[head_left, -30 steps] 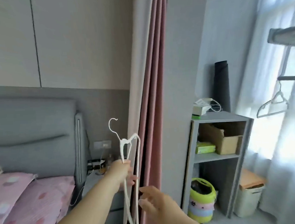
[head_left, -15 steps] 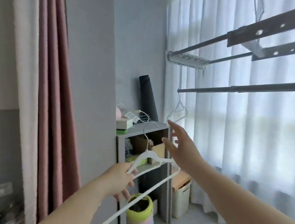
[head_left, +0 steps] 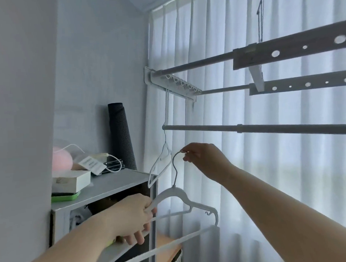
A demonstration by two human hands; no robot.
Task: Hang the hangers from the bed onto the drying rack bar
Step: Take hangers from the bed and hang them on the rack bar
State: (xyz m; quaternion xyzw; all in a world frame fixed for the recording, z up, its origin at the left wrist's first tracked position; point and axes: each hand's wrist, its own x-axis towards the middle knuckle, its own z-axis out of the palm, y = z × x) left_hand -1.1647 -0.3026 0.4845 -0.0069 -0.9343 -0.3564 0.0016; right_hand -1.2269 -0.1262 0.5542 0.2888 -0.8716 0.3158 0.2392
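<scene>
White hanger [head_left: 179,193], thin grey hook [head_left: 176,175]: right hand [head_left: 205,159] pinches hook tip, left hand [head_left: 132,217] grips shoulder below; rack bar [head_left: 267,128] above.

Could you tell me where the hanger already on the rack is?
Head view, centre-left: the hanger hangs from the lower bar at its left end, above the shelf, left of the right hand.
</scene>
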